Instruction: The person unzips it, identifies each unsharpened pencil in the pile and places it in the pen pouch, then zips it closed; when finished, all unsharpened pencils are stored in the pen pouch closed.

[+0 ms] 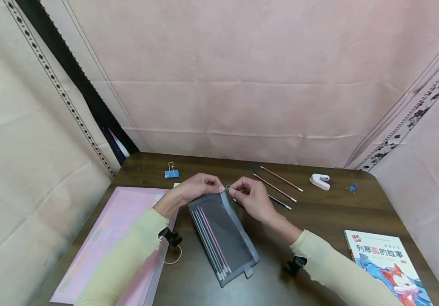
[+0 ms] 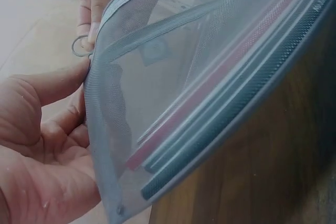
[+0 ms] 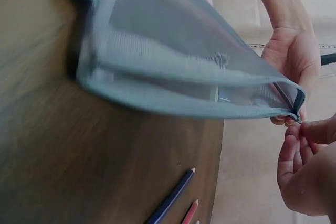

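Note:
A grey mesh zip pouch [image 1: 222, 233] lies on the dark wooden table [image 1: 319, 216] with several pencils inside, one pink. My left hand [image 1: 198, 187] pinches its far top corner; in the left wrist view the left hand [image 2: 47, 129] holds the pouch [image 2: 199, 87] by its edge. My right hand [image 1: 251, 196] pinches the zip pull with its small ring [image 1: 229, 187] at that same corner. The right wrist view shows the pouch [image 3: 178, 72] lifted at the corner and the right hand's fingers [image 3: 307, 150] at the zip end [image 3: 298, 115].
Three pencils [image 1: 278, 187] lie right of my hands, with a white small device [image 1: 320, 181] and a blue clip [image 1: 352, 187] beyond. A blue binder clip [image 1: 171, 172] sits at the back left. A pink folder [image 1: 108, 238] lies left, a picture book [image 1: 388, 265] front right.

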Demonstrator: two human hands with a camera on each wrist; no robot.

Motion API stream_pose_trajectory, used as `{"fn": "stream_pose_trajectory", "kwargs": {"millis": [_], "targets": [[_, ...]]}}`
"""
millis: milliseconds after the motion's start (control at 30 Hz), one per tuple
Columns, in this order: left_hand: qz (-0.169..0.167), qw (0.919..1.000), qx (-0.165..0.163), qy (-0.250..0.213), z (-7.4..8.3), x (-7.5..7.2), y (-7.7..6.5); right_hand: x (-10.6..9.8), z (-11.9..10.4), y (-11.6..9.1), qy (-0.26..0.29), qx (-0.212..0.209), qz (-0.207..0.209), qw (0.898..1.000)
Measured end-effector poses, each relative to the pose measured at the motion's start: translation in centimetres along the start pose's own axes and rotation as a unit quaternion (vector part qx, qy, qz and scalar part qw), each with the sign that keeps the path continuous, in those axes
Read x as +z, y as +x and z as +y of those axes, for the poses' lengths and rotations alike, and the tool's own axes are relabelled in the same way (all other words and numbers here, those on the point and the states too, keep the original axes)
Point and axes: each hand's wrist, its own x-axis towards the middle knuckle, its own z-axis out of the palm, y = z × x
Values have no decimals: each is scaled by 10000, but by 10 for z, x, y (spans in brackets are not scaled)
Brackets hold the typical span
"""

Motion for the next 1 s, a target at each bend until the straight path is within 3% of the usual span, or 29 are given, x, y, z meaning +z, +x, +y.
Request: {"fn": "stream_pose_trajectory", "kwargs": {"millis": [267, 467, 667, 800, 900, 1000], "targets": [[317, 9990, 112, 282, 6, -1, 0, -7, -2, -2, -1191, -718, -189, 9901], [943, 9955, -6, 127, 6, -22, -14, -14, 6, -17, -1739, -1396, -786, 9716], [1231, 9905, -55, 616, 3, -43, -26, -37, 13, -45, -1897, -1194, -1567, 9619], [1514, 9850, -175, 809, 4, -50, -29, -50, 16, -64, -1701, -1010, -2223, 9547], [1470, 9842, -267, 953, 4, -49, -30, -61, 20, -75, -1481, -833, -2490, 9535], [1214, 9840, -360, 1256, 4, -44, -32, -72, 25, -82, -1424, -724, -2441, 9565]]}}
